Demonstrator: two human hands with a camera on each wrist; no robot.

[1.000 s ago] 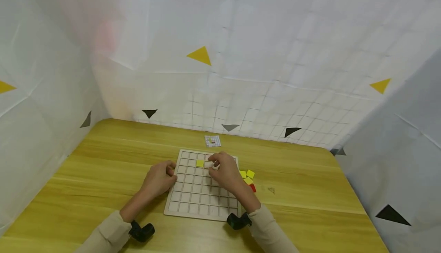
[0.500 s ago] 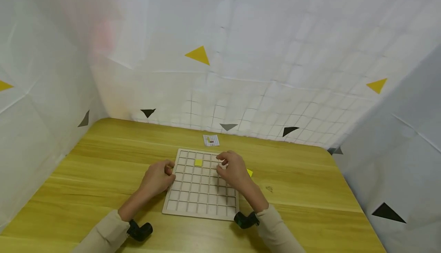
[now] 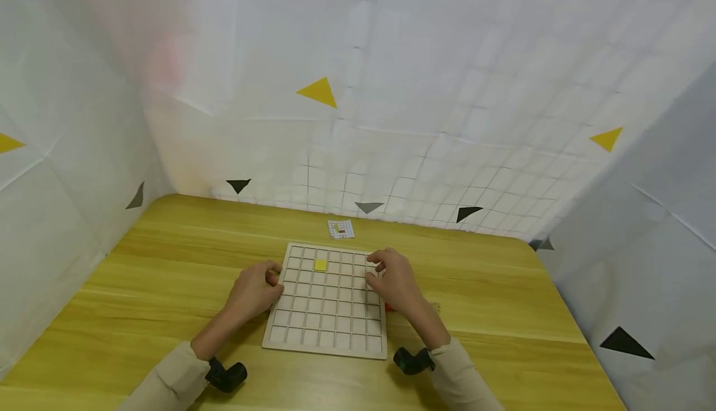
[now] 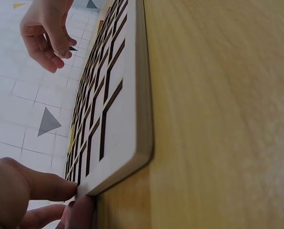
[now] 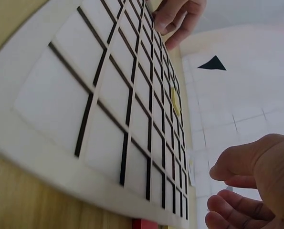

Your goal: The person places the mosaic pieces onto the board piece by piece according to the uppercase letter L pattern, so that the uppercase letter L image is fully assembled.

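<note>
A pale wooden grid board [image 3: 327, 341] with square recesses lies flat on the table. One yellow tile [image 3: 320, 265] sits in a recess in its second row from the far side. At the board's left edge, my left hand [image 3: 254, 290] pinches the rim, its thumb against the top in the left wrist view. Over the board's right side hovers my right hand [image 3: 394, 280], fingers loosely bent, nothing between thumb and fingertips. A red tile [image 5: 144, 223] shows beside the board's right edge in the right wrist view; most loose tiles there are hidden under my right hand.
Beyond the board lies a small printed grid card [image 3: 340, 229] with coloured squares. The wooden table [image 3: 168, 255] ends at white sheet walls [image 3: 391, 168] behind and on both sides, marked with yellow, black and grey triangles.
My right hand has moved right, from near the yellow tile to the board's right edge, now covering the loose tiles. My left hand stays at the left rim.
</note>
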